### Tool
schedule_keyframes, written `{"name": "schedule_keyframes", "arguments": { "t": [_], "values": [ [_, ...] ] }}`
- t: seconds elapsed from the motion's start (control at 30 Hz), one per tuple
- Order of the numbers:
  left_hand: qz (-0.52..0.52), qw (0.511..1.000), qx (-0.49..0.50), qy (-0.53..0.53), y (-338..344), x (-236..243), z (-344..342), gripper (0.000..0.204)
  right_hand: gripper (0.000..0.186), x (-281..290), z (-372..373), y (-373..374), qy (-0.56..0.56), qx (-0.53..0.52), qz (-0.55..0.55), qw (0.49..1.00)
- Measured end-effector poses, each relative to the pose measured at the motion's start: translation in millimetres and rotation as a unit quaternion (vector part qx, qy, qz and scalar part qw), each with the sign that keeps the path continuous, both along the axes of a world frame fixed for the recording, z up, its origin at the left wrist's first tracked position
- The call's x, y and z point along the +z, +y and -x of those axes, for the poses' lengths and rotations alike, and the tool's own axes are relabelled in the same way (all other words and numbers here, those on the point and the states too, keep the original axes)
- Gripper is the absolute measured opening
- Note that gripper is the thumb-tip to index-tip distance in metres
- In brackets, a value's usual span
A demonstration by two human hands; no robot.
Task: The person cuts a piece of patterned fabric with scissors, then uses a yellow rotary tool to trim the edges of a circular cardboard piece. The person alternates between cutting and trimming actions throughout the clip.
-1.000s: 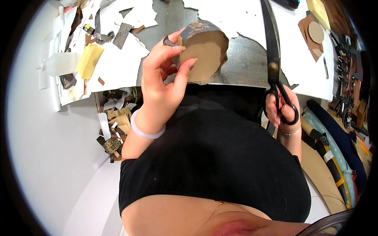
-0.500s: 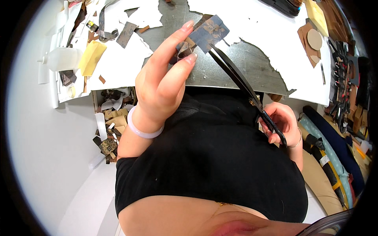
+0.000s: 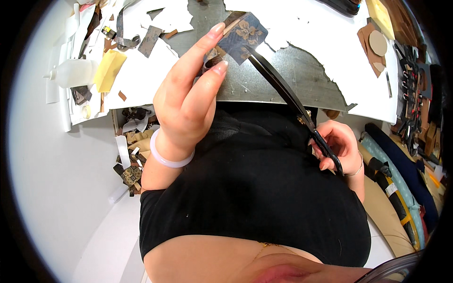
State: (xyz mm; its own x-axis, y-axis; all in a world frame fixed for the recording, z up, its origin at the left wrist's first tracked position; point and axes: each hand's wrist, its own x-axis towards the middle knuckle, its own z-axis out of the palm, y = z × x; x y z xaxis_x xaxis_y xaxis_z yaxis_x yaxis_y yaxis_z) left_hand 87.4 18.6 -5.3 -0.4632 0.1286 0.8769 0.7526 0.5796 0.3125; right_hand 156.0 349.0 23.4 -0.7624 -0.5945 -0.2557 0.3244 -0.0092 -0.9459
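A small dark blue piece of sheet material with a tan flower pattern (image 3: 245,37) is held up over the table in my left hand (image 3: 185,101). Its thumb and index finger are at the piece's left side; the other fingers are mostly hidden behind. A brown layer shows along the piece's upper left edge. My right hand (image 3: 340,145) grips the handles of long black scissors (image 3: 283,88) low in front of my body. The scissors slant up and left, blades close together, with the tips at the piece's lower right edge.
Beneath my hands is a grey cutting surface (image 3: 283,78) bordered by torn white paper (image 3: 351,61). To the left are a translucent bottle (image 3: 75,73), a yellow block (image 3: 110,70) and scraps. Tan discs (image 3: 377,44) lie at right; fabric rolls (image 3: 401,165) stand beside me.
My left hand has shifted slightly left and nearer. The patterned piece has turned, showing more of its flower face. The scissors have moved a little left at the tips, still in my right hand.
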Motion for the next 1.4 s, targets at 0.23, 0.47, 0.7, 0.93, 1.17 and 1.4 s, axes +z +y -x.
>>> {"name": "schedule_keyframes", "arguments": {
  "t": [0.23,0.47,0.7,0.93,1.17,1.4],
  "values": [
    [0.004,1.000,0.007,0.015,-1,0,2,0.020,0.054,0,0,0,0.002,0.005,-0.007,1.000],
    [0.017,1.000,0.013,0.014,1,5,2,0.018,0.054,-1,1,0,0.002,0.005,-0.010,1.000],
    [0.025,0.999,0.024,0.011,2,9,2,0.019,0.052,0,4,-1,0.017,0.014,-0.016,1.000],
    [0.014,1.000,0.015,-0.006,4,12,0,0.027,0.050,1,4,-1,0.030,0.015,-0.020,0.999],
    [-0.011,1.000,-0.007,-0.026,2,7,-3,0.038,0.051,-1,4,1,0.021,0.024,-0.035,0.999],
    [-0.055,0.998,0.023,-0.028,0,3,-4,0.041,0.062,-2,7,-5,-0.064,0.007,0.067,0.996]
  ]
}}
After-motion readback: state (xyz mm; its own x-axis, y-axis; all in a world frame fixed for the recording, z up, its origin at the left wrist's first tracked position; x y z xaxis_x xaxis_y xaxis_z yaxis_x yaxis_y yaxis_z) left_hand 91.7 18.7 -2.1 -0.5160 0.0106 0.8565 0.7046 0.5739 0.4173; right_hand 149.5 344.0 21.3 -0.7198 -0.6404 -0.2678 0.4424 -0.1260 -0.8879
